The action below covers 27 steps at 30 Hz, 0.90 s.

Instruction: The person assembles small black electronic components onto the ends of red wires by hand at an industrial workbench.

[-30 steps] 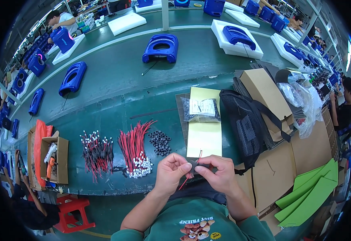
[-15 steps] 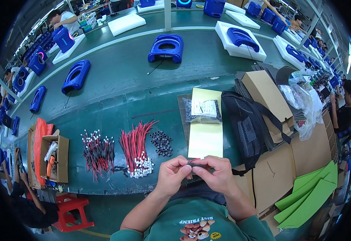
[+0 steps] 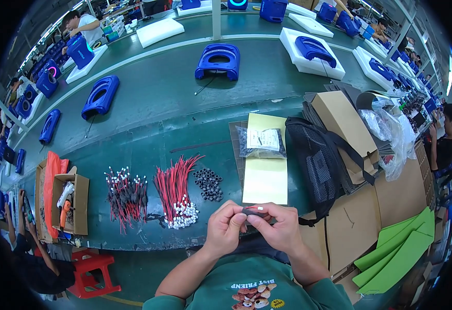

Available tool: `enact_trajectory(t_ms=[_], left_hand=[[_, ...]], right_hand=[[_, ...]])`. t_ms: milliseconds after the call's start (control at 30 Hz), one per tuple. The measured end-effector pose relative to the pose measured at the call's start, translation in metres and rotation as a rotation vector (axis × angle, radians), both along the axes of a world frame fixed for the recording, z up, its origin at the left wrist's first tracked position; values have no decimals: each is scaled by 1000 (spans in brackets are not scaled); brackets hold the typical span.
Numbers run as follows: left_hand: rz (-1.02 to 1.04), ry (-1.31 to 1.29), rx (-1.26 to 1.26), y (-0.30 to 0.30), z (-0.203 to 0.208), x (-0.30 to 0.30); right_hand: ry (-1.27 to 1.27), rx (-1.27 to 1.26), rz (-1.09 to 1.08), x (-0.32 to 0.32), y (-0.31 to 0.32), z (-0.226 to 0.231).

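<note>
Red wire (image 3: 253,207) and a dark piece (image 3: 249,212) sit pinched in curled hands (image 3: 226,227) (image 3: 277,227).

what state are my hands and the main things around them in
Left hand, pinching the dark piece
Right hand, pinching the same piece
Dark piece, partly hidden
White wire connector, exposed
Red wires, laid in a loose bundle
Dark-sleeved wires, piled loosely
Small black rings, heaped loose
Labelled plastic bag, filled; seal unclear
Cardboard box holding an orange-and-white tool, open-topped
Black mesh bag, closure unclear
Green sheets, overlapping askew
</note>
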State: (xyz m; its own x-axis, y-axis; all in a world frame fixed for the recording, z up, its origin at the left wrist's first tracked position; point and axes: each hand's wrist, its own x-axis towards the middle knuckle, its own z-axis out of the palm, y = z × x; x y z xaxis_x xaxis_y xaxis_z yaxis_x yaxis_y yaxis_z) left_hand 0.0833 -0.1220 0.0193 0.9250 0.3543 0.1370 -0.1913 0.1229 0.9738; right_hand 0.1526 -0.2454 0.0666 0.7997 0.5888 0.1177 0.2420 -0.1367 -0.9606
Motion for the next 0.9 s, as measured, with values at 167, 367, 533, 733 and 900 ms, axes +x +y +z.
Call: enact_trajectory(t_ms=[167,367,533,733,900], left_hand=[[150,-2,388,-2,-1,1],[97,-5,349,0,0,-4],[-103,-176,346,7,12,-3],[-396,97,-193,2,1,-9],[-183,244,-276,-9,-10,-6]], right_hand=[[-311,-130,-44,-3,-1,-4],[-210,-94,-14,-5,-5,-4],[375,63,122,3,-18,3],[-82,47,239,10,-32,-8],[-147,39,97,7,-34,-29]])
